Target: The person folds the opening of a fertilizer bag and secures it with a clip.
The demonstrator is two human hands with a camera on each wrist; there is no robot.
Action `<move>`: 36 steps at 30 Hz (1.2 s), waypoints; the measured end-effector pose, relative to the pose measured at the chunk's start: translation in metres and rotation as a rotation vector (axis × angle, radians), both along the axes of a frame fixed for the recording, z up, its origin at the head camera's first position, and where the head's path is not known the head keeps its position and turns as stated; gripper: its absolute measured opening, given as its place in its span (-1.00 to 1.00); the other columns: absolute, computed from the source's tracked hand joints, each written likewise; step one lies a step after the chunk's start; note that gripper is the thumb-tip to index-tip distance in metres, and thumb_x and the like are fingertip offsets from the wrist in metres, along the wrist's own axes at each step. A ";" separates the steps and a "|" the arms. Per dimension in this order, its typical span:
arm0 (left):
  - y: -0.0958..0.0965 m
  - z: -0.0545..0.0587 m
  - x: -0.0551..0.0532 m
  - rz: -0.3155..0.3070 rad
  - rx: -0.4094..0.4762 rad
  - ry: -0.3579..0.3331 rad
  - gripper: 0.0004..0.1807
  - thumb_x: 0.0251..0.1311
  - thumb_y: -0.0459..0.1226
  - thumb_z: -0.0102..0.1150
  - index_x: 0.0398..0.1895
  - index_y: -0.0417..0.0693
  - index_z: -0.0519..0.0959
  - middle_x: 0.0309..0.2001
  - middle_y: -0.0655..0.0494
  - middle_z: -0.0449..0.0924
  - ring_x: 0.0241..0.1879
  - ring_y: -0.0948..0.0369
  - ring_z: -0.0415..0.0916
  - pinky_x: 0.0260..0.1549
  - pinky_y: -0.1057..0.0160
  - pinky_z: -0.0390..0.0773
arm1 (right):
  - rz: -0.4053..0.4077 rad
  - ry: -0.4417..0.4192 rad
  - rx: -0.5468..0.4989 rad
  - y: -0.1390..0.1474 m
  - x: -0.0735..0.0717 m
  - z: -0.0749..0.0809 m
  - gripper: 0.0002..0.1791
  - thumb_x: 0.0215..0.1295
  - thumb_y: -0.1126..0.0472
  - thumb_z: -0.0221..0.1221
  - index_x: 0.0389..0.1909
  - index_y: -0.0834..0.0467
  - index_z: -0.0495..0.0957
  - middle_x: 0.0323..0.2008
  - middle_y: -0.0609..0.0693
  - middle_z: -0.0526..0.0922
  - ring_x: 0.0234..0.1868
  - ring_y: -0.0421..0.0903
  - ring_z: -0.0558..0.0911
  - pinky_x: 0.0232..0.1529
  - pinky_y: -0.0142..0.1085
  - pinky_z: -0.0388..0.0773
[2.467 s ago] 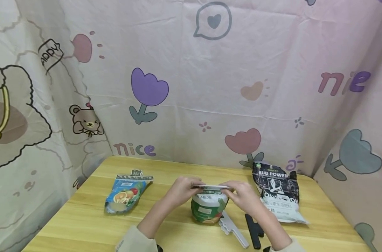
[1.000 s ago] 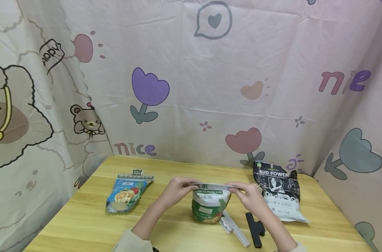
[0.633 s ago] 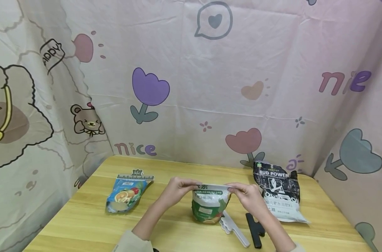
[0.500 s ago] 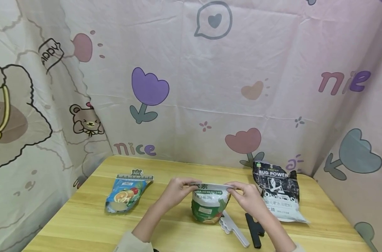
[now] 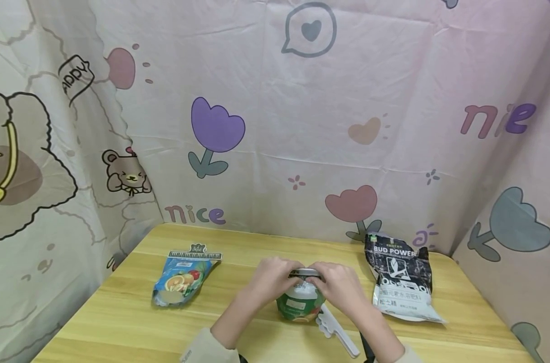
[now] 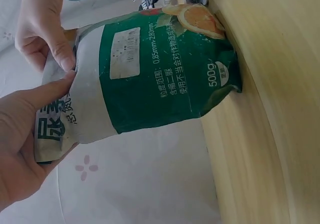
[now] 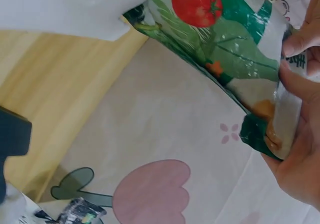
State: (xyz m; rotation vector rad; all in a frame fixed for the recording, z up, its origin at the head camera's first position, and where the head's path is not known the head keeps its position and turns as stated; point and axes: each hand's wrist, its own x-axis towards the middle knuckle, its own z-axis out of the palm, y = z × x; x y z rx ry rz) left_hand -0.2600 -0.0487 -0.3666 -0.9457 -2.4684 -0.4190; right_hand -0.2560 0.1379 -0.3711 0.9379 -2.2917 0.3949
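A green-and-white fertilizer bag point(image 5: 299, 305) stands upright on the table, printed with fruit and vegetables. Its top is folded over, and both hands grip it there. My left hand point(image 5: 277, 276) pinches the left part of the fold, thumb in front and fingers behind. On the right part, my right hand point(image 5: 340, 282) does the same, so the thumbs are close together. The left wrist view shows both thumbs pressing the white upper part of the bag point(image 6: 150, 74). A white bag clip point(image 5: 334, 330) lies beside the bag's base. A black clip point(image 5: 367, 348) is mostly hidden by my right forearm.
At the left lies a blue fruit-printed bag point(image 5: 181, 282) with a piano-key clip point(image 5: 195, 255) across its top. A black-and-white "BUD POWER" bag point(image 5: 402, 282) lies at the right. A patterned cloth point(image 5: 265, 126) hangs behind the wooden table point(image 5: 120, 322).
Both hands have slid inward from the bag's top corners and now sit close together. The top strip with large printing, visible half a second ago in the head view, is covered by the hands and fold.
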 end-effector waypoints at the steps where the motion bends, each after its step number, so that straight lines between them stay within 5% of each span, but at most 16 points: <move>1: 0.001 0.000 0.000 0.008 0.011 -0.012 -0.79 -0.05 -0.13 0.36 -0.32 0.05 0.69 -0.46 0.29 0.64 -0.60 0.46 0.44 -0.63 0.57 0.34 | -0.006 0.008 -0.011 0.000 0.000 -0.001 -0.80 -0.13 0.20 0.41 -0.43 0.06 0.61 -0.51 -0.14 0.65 -0.63 -0.31 0.50 -0.68 -0.51 0.36; 8: 0.005 -0.003 -0.001 0.038 0.139 -0.023 -0.88 -0.13 -0.19 0.41 -0.47 0.04 0.72 -0.51 0.28 0.64 -0.57 0.41 0.52 -0.58 0.58 0.39 | -0.004 0.148 -0.088 0.000 -0.006 -0.008 -0.79 -0.30 0.20 0.48 -0.55 0.01 0.66 -0.60 -0.16 0.65 -0.77 -0.40 0.38 -0.78 -0.61 0.17; 14: 0.005 -0.004 -0.001 0.041 0.168 -0.011 -0.90 -0.14 -0.21 0.42 -0.50 0.03 0.72 -0.53 0.26 0.64 -0.62 0.43 0.47 -0.62 0.57 0.37 | 0.001 0.148 -0.108 0.001 -0.008 -0.011 -0.80 -0.30 0.25 0.47 -0.57 0.02 0.67 -0.63 -0.15 0.64 -0.81 -0.46 0.18 -0.81 -0.63 0.02; 18: 0.002 -0.005 -0.002 0.011 0.175 -0.019 -0.91 -0.10 -0.22 0.39 -0.47 0.01 0.72 -0.51 0.25 0.65 -0.58 0.41 0.50 -0.59 0.54 0.41 | 0.042 0.148 -0.102 0.003 -0.010 -0.012 -0.82 -0.23 0.24 0.44 -0.53 0.03 0.66 -0.61 -0.15 0.65 -0.79 -0.44 0.22 -0.80 -0.62 0.06; 26: -0.012 -0.009 -0.005 -0.045 0.304 -0.227 -0.89 -0.06 -0.31 0.36 -0.39 -0.04 0.71 -0.40 0.19 0.66 -0.41 0.34 0.57 -0.44 0.48 0.50 | 0.111 0.065 -0.132 0.012 -0.010 -0.012 -0.79 -0.15 0.31 0.39 -0.40 0.06 0.69 -0.57 -0.16 0.65 -0.76 -0.49 0.08 -0.78 -0.63 0.01; 31: -0.015 -0.011 -0.006 -0.082 0.348 -0.243 -0.89 -0.05 -0.34 0.35 -0.39 -0.09 0.71 -0.40 0.14 0.67 -0.41 0.31 0.58 -0.43 0.48 0.51 | 0.131 0.057 -0.142 0.013 -0.010 -0.011 -0.80 -0.13 0.34 0.38 -0.40 0.09 0.70 -0.53 -0.12 0.67 -0.76 -0.49 0.03 -0.79 -0.64 0.00; 36: -0.017 -0.013 -0.007 -0.090 0.435 -0.374 -0.87 -0.01 -0.34 0.32 -0.34 -0.10 0.70 -0.35 0.12 0.67 -0.34 0.26 0.59 -0.39 0.45 0.53 | 0.124 -0.144 -0.176 0.019 -0.008 -0.011 -0.77 -0.03 0.36 0.33 -0.29 0.10 0.68 -0.43 -0.08 0.68 -0.68 -0.44 0.31 -0.72 -0.56 0.26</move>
